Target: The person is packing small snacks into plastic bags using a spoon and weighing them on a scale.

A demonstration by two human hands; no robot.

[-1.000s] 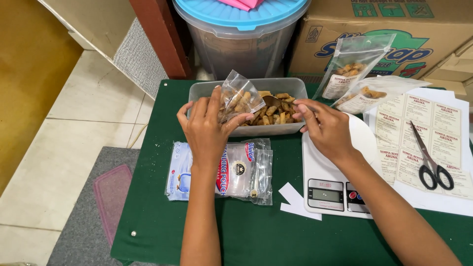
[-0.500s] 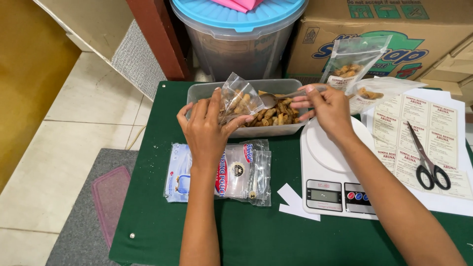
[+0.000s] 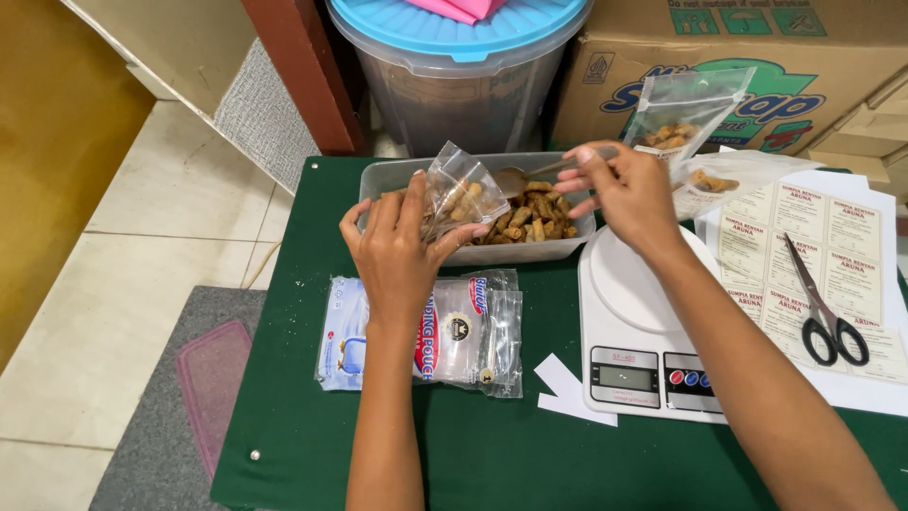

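Left hand: the left hand [image 3: 397, 248] grasped a small clear pouch [image 3: 459, 196], mouth tilted up toward the right.
Right hand: the right hand [image 3: 626, 194] pinched a spoon [image 3: 541, 174] by its handle.
Spoon axis: it lay across, bowl pointing left over the tray [image 3: 378, 180] of fried snacks [image 3: 532, 216].
Key relation: the pouch mouth sat just left of the spoon bowl, near but apart.
Nearby: a white scale [image 3: 639, 331] stood under the right wrist.

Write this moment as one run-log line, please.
left hand: holds pouch | right hand: holds spoon over tray | scale: bare
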